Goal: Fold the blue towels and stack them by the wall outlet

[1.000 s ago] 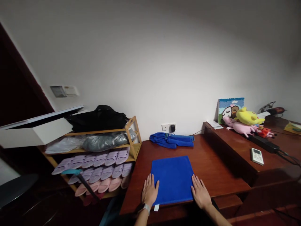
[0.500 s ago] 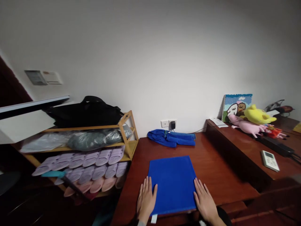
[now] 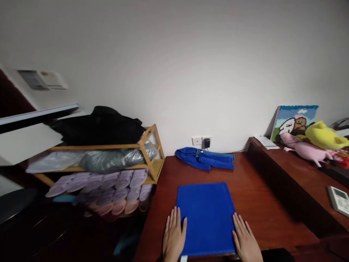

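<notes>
Right, both my hands lie palm down at the sides of a square blue cloth (image 3: 206, 218), which is spread flat near the front edge of the reddish-brown wooden desk (image 3: 259, 203). My left hand (image 3: 173, 234) has its fingers straight and side by side, the thumb standing away from them and reaching over the cloth's left border. My right hand (image 3: 246, 238) is stretched out likewise along the right border, its thumb touching the cloth; neither hand pinches anything. A small white label (image 3: 184, 258) pokes out from under the near edge, beside my left wrist.

Farther back, close to the wall, I have a loosely bunched blue fabric bundle (image 3: 204, 158), well apart from the cloth. Just above it a black power adapter (image 3: 207, 143) sits in a wall socket. To my right, on the higher part of the desk, a yellow plush toy (image 3: 325, 136) rests against a pink plush toy (image 3: 305, 147), with a white remote control (image 3: 339, 200) nearer me. To my left stands a wooden shoe rack (image 3: 156, 169) with lilac slippers (image 3: 125, 178) and a black bag (image 3: 100, 127) on top.
</notes>
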`<act>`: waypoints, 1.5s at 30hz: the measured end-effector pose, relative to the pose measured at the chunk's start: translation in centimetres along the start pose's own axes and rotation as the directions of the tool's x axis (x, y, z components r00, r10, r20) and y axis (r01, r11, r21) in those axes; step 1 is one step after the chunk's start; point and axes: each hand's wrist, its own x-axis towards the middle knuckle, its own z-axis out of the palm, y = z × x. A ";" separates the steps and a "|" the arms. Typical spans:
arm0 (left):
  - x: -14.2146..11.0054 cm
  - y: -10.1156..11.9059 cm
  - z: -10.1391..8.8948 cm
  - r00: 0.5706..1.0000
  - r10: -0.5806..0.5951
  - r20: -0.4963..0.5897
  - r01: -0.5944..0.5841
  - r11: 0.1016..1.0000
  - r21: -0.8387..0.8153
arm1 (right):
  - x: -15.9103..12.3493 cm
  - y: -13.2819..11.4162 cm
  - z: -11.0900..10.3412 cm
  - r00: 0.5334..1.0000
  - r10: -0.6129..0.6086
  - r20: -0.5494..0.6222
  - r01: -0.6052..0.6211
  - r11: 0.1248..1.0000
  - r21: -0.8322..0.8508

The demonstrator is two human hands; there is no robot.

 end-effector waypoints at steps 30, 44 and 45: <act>-0.5 1.6 -2.4 0.998 -0.008 -0.068 0.006 1.000 -0.031 | -0.2 -0.2 -0.9 0.998 -0.013 -0.054 0.011 0.999 -0.032; 5.1 8.6 -3.2 0.966 0.253 -0.052 -0.255 0.966 -0.051 | 15.1 -2.2 -5.9 0.994 0.058 0.091 -0.059 0.998 0.010; 6.0 10.3 -2.9 0.958 0.285 -0.036 -0.286 0.956 -0.065 | 16.1 -2.3 -5.7 0.993 0.061 0.104 -0.062 0.998 0.007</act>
